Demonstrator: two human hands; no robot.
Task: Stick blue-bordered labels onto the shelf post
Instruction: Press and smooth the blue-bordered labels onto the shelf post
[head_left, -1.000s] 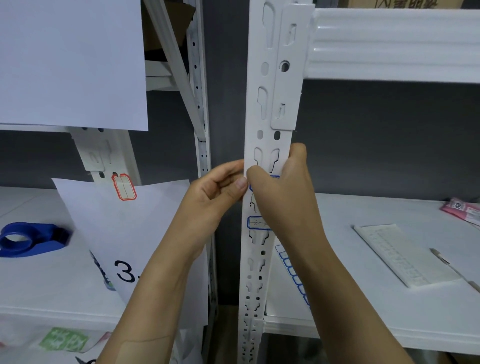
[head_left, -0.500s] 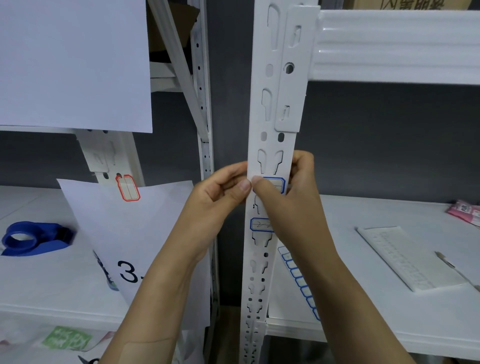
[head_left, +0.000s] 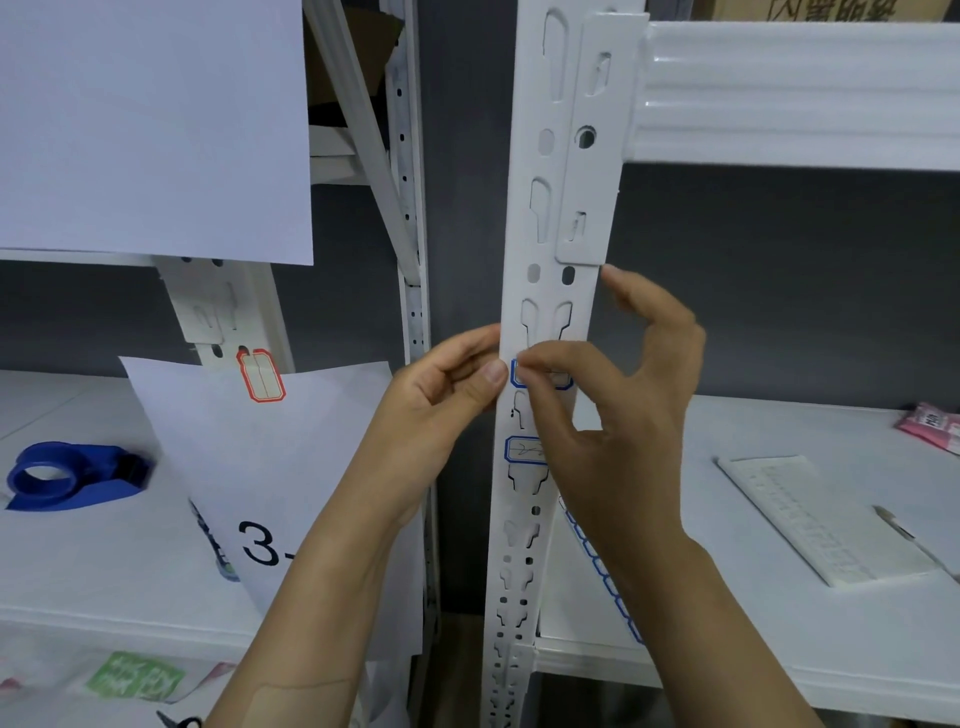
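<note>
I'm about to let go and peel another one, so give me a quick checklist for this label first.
1. Upper blue-bordered label on the shelf post: ok.
2. Pressed flat at its left end by the right hand thumb: ok.
3. Right end stuck down: cannot tell, hidden by the thumb.
4. Level with the lower label: cannot tell.
5. Left hand steadying the post edge: ok.
6. Label sheet on the shelf, behind the right forearm: ok.
</note>
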